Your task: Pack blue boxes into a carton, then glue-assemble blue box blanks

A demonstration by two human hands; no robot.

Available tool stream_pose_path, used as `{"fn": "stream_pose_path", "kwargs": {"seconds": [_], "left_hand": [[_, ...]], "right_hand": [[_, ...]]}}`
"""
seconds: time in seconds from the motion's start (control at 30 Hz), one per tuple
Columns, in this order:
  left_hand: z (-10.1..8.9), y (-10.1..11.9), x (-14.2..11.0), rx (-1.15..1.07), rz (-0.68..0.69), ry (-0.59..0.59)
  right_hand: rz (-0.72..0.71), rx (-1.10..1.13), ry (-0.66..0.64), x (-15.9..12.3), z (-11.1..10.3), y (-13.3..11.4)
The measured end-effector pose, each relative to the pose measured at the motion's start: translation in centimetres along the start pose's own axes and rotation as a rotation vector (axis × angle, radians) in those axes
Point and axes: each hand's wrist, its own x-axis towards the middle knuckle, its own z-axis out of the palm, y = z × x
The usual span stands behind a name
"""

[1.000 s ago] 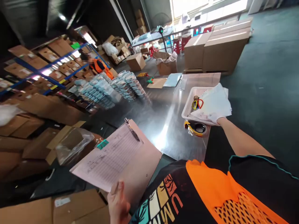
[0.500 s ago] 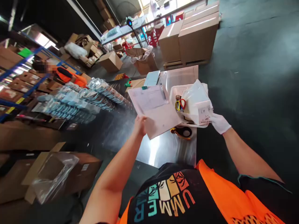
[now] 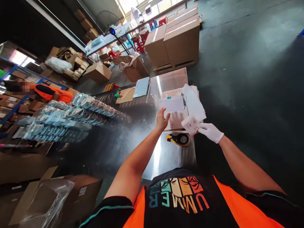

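We work at a shiny grey metal counter (image 3: 135, 136), which stretches out to the left of our bare left hand (image 3: 162, 121), in a dim warehouse with a dark grey floor (image 3: 230, 85). Well beyond both hands stand two large brown cardboard cartons (image 3: 181, 41) on a wooden pallet (image 3: 175, 67). Far left of the left hand are one person in an orange vest (image 3: 57, 93) and rows of clear-wrapped packets (image 3: 89, 107), too many to count. Our left hand is spread, fingers loosely apart and gripping nothing, at the left edge of one pale pinkish clipboard (image 3: 175, 118); we cannot tell whether it touches. The clipboard lies over one white perforated plastic basket (image 3: 171, 94); its printed white form (image 3: 174, 104) has its long axis running left to right, the black clip (image 3: 183, 100) at the right end. Our white-gloved right hand (image 3: 211, 132) pinches one small white paper slip (image 3: 190, 124), which points left, its handwriting upside down to us. Beyond that hand lie loose white sheets (image 3: 194, 103), uncounted; between us and the clipboard sits one yellow-and-black tape dispenser (image 3: 176, 139).
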Motion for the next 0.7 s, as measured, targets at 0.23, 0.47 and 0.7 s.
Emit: {"fn": "stream_pose_path", "kwargs": {"seconds": [0.23,0.47,0.7], "left_hand": [[-1.3,2.0,-2.8,0.082,0.404,-0.607],[-2.5,-1.3,-5.0,-0.325,-0.192,-0.597],[-0.6,-2.7,-7.7,-0.558,-0.331,-0.461]], "right_hand": [[-0.388,-0.755,-0.321,4.1,1.3,-3.3],[-0.373,-0.9,-0.169,4.3,3.5,-3.9],[-0.413,-0.805,0.447,-1.6,9.8,-3.8]]}}
